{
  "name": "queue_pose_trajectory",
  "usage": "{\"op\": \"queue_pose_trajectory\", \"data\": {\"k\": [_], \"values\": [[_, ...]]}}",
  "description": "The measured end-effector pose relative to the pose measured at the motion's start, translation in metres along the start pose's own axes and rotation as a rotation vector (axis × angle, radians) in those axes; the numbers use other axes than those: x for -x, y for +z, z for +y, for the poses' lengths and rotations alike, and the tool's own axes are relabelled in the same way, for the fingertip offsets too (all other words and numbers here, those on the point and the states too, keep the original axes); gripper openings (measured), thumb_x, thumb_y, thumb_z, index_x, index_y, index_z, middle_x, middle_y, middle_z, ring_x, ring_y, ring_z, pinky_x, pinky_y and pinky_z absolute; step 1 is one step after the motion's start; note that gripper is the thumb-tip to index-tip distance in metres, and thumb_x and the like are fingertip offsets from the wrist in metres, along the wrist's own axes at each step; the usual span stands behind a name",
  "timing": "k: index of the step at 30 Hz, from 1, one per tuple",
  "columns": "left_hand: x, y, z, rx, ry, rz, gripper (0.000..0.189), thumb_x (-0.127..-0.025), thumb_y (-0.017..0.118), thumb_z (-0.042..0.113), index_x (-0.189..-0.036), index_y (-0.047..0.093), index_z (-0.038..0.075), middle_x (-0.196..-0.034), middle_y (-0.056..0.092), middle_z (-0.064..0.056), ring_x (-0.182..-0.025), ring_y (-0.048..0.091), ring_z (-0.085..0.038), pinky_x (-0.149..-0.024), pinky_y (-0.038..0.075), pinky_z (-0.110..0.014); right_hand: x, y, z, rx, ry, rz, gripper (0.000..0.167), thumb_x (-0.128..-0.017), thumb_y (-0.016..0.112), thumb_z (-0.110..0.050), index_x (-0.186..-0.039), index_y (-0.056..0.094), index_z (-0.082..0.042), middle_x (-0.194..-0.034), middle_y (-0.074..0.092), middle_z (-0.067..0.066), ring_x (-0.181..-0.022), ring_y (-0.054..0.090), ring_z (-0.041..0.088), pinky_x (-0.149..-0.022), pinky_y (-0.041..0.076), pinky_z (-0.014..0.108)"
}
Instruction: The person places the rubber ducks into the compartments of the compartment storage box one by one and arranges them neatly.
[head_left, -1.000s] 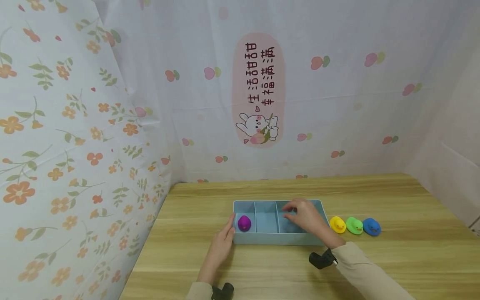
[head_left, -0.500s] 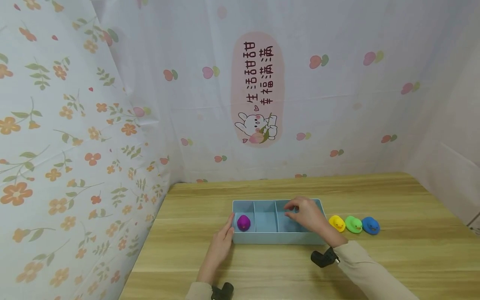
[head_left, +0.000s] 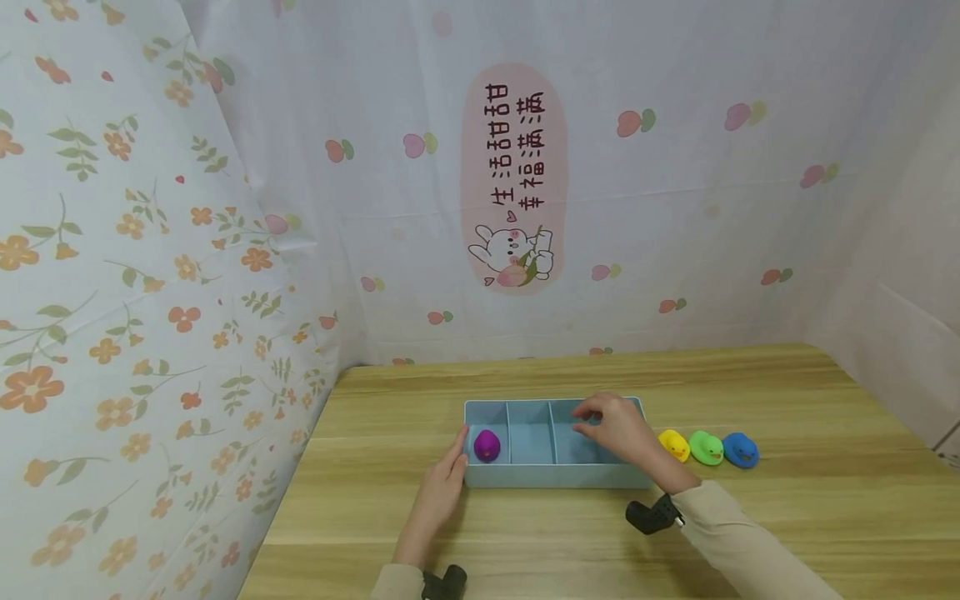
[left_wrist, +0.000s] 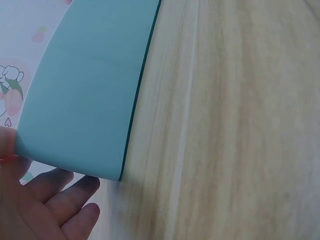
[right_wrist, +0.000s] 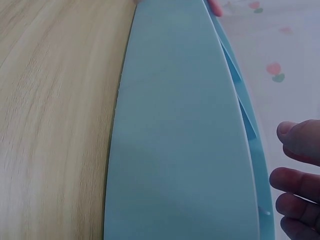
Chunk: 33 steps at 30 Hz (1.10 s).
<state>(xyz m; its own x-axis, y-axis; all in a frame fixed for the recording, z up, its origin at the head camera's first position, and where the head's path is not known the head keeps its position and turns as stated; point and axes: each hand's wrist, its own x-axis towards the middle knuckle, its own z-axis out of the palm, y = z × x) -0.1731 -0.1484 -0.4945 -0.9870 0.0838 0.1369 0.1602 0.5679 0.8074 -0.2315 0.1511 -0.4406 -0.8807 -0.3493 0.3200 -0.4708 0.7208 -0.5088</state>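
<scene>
A light blue divided box [head_left: 558,477] lies lengthwise on the table. A purple rubber duck [head_left: 487,446] sits in its leftmost compartment. My left hand [head_left: 438,492] rests against the box's left end; in the left wrist view its fingertips [left_wrist: 87,185] are right at the end wall. My right hand [head_left: 618,425] hovers over the right part of the box, thumb and fingers bent and apart, with nothing between them. It hides part of the compartments there. The right wrist view shows those fingers [right_wrist: 295,182] above the rim.
Right of the box stand a yellow duck [head_left: 674,446], a green duck [head_left: 707,448] and a blue duck [head_left: 741,451] in a row on the wooden table [head_left: 540,542]. A patterned cloth [head_left: 675,208] hangs behind the table, another at the left.
My right hand has drifted slightly right over the box. The left hand stays at the box's end, and the ducks keep their places; the head view has shifted a little.
</scene>
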Motion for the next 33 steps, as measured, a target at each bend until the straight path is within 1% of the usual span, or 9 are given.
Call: {"op": "queue_pose_trajectory", "data": {"k": [6,13,20,25,28,31,33], "values": [[0.0,-0.001,0.0,-0.003,0.0,0.009,0.045,-0.103,0.037,0.017,-0.149,0.036,0.015,-0.147,0.041,-0.013,-0.132,0.042,-0.038,-0.11,0.034,-0.055,0.003,-0.005,0.004,0.014,0.028,0.01,0.013,-0.08,0.075,-0.013,-0.093,0.074,-0.008,-0.088,0.067,0.0,-0.08,0.06,0.016,-0.067,0.052,0.027],[0.002,0.001,-0.002,-0.002,-0.015,0.009,0.045,-0.104,0.037,0.02,-0.149,0.035,0.016,-0.148,0.041,-0.013,-0.132,0.042,-0.039,-0.11,0.033,-0.056,0.007,-0.009,0.007,0.019,0.021,0.022,0.013,-0.079,0.076,-0.012,-0.091,0.074,-0.007,-0.086,0.067,-0.001,-0.078,0.059,0.017,-0.065,0.051,0.027],[0.004,0.002,0.001,0.01,-0.026,0.001,0.046,-0.104,0.036,0.021,-0.149,0.035,0.017,-0.149,0.039,-0.012,-0.134,0.04,-0.039,-0.11,0.032,-0.057,0.009,-0.013,0.01,0.012,0.026,0.01,0.013,-0.08,0.075,-0.01,-0.092,0.074,-0.007,-0.087,0.067,0.0,-0.08,0.06,0.017,-0.066,0.052,0.028],[0.003,0.002,0.001,-0.004,-0.019,-0.003,0.046,-0.104,0.036,0.021,-0.149,0.034,0.016,-0.149,0.039,-0.013,-0.134,0.04,-0.039,-0.111,0.032,-0.057,0.011,-0.018,0.011,0.015,0.027,0.018,0.012,-0.08,0.075,-0.01,-0.092,0.074,-0.007,-0.087,0.068,0.001,-0.08,0.062,0.019,-0.067,0.054,0.029],[0.003,0.002,0.001,0.006,-0.016,0.0,0.046,-0.104,0.036,0.02,-0.149,0.034,0.016,-0.149,0.039,-0.013,-0.134,0.04,-0.039,-0.111,0.032,-0.057,0.013,-0.019,0.013,0.018,0.035,0.023,0.012,-0.08,0.075,-0.01,-0.092,0.074,-0.007,-0.087,0.068,0.0,-0.081,0.062,0.02,-0.068,0.054,0.031],[0.003,0.003,0.002,0.011,0.0,0.017,0.046,-0.103,0.037,0.019,-0.149,0.035,0.016,-0.148,0.04,-0.015,-0.132,0.041,-0.041,-0.109,0.033,-0.058,0.016,-0.02,0.015,0.013,0.036,0.026,0.013,-0.08,0.075,-0.01,-0.093,0.074,-0.007,-0.087,0.067,0.0,-0.081,0.062,0.021,-0.067,0.054,0.031],[0.002,0.003,0.001,-0.013,0.019,0.03,0.045,-0.103,0.037,0.019,-0.149,0.036,0.016,-0.146,0.042,-0.017,-0.13,0.043,-0.042,-0.107,0.036,-0.059,0.017,-0.021,0.017,0.01,0.034,0.033,0.013,-0.08,0.075,-0.01,-0.093,0.074,-0.007,-0.087,0.067,0.0,-0.081,0.062,0.021,-0.067,0.053,0.03]]}}
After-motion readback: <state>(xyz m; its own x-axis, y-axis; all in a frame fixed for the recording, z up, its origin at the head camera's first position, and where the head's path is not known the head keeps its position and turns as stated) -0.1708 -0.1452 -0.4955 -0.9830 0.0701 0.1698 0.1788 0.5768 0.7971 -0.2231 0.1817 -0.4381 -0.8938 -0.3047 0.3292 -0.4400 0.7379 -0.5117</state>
